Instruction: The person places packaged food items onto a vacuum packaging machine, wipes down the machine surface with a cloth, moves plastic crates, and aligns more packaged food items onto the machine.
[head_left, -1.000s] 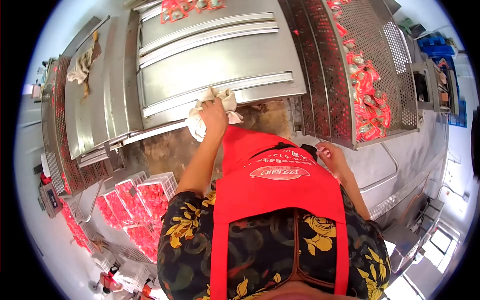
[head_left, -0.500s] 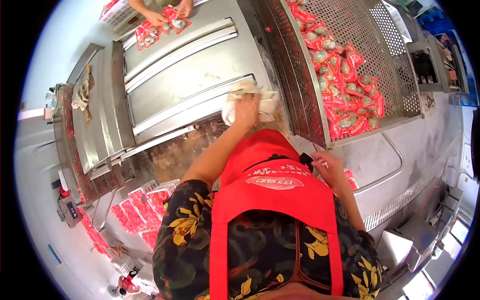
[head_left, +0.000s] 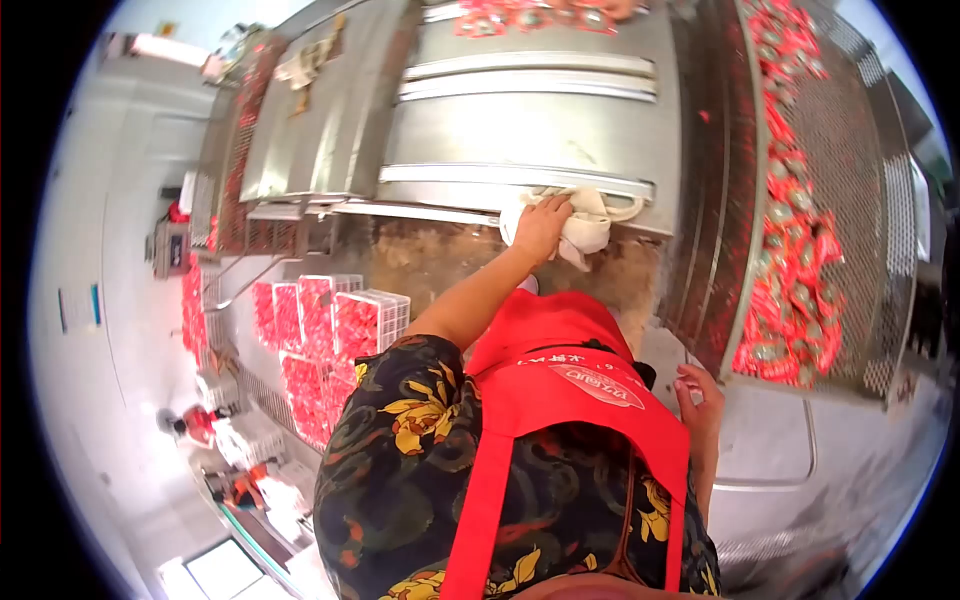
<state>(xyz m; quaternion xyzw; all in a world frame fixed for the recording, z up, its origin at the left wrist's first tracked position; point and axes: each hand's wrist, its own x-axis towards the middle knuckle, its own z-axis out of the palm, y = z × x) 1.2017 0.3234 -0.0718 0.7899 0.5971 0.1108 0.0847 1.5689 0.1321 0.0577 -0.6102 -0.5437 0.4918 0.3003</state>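
Observation:
My left hand (head_left: 543,228) presses down on a crumpled off-white cloth (head_left: 588,232), its fingers closed over the left part. The cloth lies over the near edge of a steel table (head_left: 520,128), against the nearest metal rail (head_left: 460,174), and part of it hangs over the edge. My right hand (head_left: 702,396) is beside the red apron (head_left: 570,385), near the corner of a perforated steel tray (head_left: 735,345). Its fingers are loosely bent and apart, with nothing visible in them.
Red packets with round greyish contents (head_left: 795,300) fill part of the tray. More packets (head_left: 535,16) lie at the table's far side by another person's hand (head_left: 612,8). White crates of red packets (head_left: 370,320) stand at left. A second cloth (head_left: 305,66) rests on a steel ledge.
The view has turned left, so the table and tray appear farther right. My left hand and the cloth have slid left along the near rail. My right hand stays beside the apron.

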